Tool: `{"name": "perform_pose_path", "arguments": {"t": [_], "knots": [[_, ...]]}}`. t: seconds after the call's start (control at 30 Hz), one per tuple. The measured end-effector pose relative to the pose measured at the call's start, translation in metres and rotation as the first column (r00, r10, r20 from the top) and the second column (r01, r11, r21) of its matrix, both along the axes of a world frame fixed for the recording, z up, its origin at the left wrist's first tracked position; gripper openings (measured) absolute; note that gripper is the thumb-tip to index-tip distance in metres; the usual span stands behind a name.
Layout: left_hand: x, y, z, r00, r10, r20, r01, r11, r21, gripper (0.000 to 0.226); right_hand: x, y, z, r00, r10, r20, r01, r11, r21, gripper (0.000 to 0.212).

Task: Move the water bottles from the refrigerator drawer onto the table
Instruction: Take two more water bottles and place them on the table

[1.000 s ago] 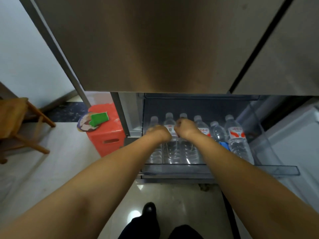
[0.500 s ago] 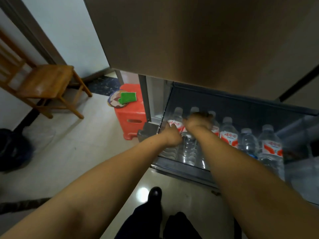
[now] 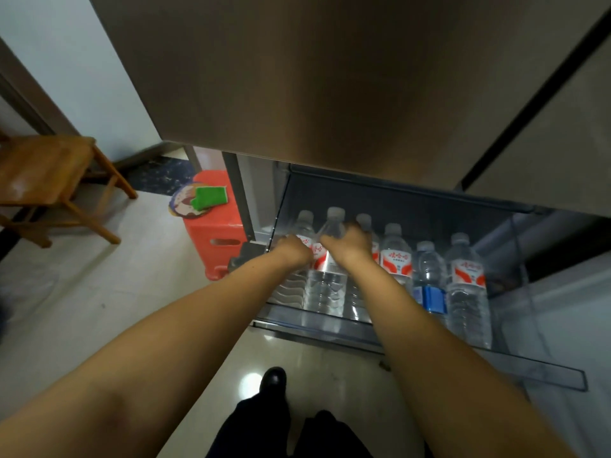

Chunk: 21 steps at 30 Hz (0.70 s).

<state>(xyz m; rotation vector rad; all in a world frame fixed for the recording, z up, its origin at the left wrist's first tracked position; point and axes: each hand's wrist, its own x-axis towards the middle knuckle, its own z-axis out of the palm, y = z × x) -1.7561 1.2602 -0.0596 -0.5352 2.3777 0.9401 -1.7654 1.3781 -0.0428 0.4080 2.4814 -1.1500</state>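
Several clear water bottles with white caps stand in a row in the pulled-out clear refrigerator drawer (image 3: 545, 375). My left hand (image 3: 292, 251) grips the leftmost bottle (image 3: 304, 226) around its red and white label. My right hand (image 3: 350, 242) curls over the shoulder of the second bottle (image 3: 325, 285), whose cap stands a little above its neighbours. A third bottle's cap (image 3: 363, 221) peeks out behind my right hand. To the right stand a red-labelled bottle (image 3: 395, 256), a blue-labelled bottle (image 3: 429, 282) and another red-labelled bottle (image 3: 466, 285). No table is in view.
The brown refrigerator door (image 3: 330, 77) hangs over the drawer. A red plastic stool (image 3: 215, 233) with a green cloth (image 3: 210, 196) stands left of the drawer. A wooden chair (image 3: 49, 170) is at far left. My black shoe (image 3: 272, 380) is on the glossy floor.
My head swung left and then part of the way back. Both hands stayed on the two left bottles, and the second bottle's cap now stands slightly higher in the row.
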Motion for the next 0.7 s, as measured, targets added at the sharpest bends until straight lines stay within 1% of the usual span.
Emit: {"name": "perform_pose_path", "arguments": {"t": [0.07, 0.13, 0.2, 0.23, 0.33, 0.37, 0.43, 0.5, 0.57, 0.6, 0.67, 0.7], "knots": [[-0.005, 0.003, 0.003, 1.0, 0.022, 0.013, -0.022, 1.0, 0.018, 0.041, 0.009, 0.007, 0.001, 0.998, -0.055, -0.013, 0.053, 0.993, -0.109, 0.042], [-0.007, 0.007, 0.006, 0.999, 0.005, 0.049, -0.004, 1.0, -0.013, 0.035, 0.014, 0.015, 0.001, 0.994, -0.109, -0.014, 0.104, 0.973, -0.204, 0.048], [-0.009, 0.008, 0.003, 0.998, -0.041, 0.04, 0.044, 0.998, -0.055, 0.033, 0.017, 0.019, 0.002, 0.995, -0.102, 0.023, 0.104, 0.96, -0.261, 0.056], [-0.009, 0.008, -0.001, 0.997, -0.07, 0.023, 0.072, 0.994, -0.081, 0.036, 0.019, 0.023, 0.004, 0.995, -0.096, 0.036, 0.102, 0.953, -0.284, 0.057], [-0.012, 0.009, -0.02, 0.998, -0.056, 0.015, 0.057, 0.984, -0.171, 0.06, 0.022, 0.029, 0.006, 0.993, -0.104, 0.057, 0.117, 0.936, -0.333, 0.055], [-0.011, 0.011, -0.023, 0.998, -0.063, 0.014, 0.065, 0.977, -0.201, 0.064, 0.023, 0.032, 0.005, 0.99, -0.124, 0.06, 0.137, 0.928, -0.346, 0.054], [-0.002, 0.016, -0.014, 0.991, -0.131, 0.016, 0.129, 0.944, -0.302, 0.072, 0.025, 0.042, 0.004, 0.985, -0.164, 0.058, 0.174, 0.907, -0.384, 0.045], [0.005, 0.019, -0.013, 0.978, -0.206, 0.035, 0.204, 0.903, -0.378, 0.084, 0.027, 0.055, 0.003, 0.969, -0.241, 0.063, 0.242, 0.853, -0.462, 0.038], [0.004, 0.018, -0.015, 0.974, -0.22, 0.054, 0.225, 0.901, -0.372, 0.094, 0.025, 0.071, 0.007, 0.931, -0.347, 0.114, 0.349, 0.753, -0.557, 0.029], [0.001, 0.017, -0.015, 0.977, -0.202, 0.066, 0.213, 0.917, -0.336, 0.101, 0.024, 0.079, 0.011, 0.913, -0.38, 0.151, 0.392, 0.71, -0.585, 0.025], [-0.005, 0.015, -0.014, 0.984, -0.154, 0.093, 0.171, 0.961, -0.218, 0.11, 0.02, 0.094, 0.017, 0.881, -0.416, 0.225, 0.46, 0.644, -0.612, 0.027], [-0.011, 0.014, -0.017, 0.99, -0.12, 0.077, 0.13, 0.981, -0.145, 0.109, 0.019, 0.099, 0.017, 0.858, -0.441, 0.265, 0.502, 0.606, -0.617, 0.031]]}}
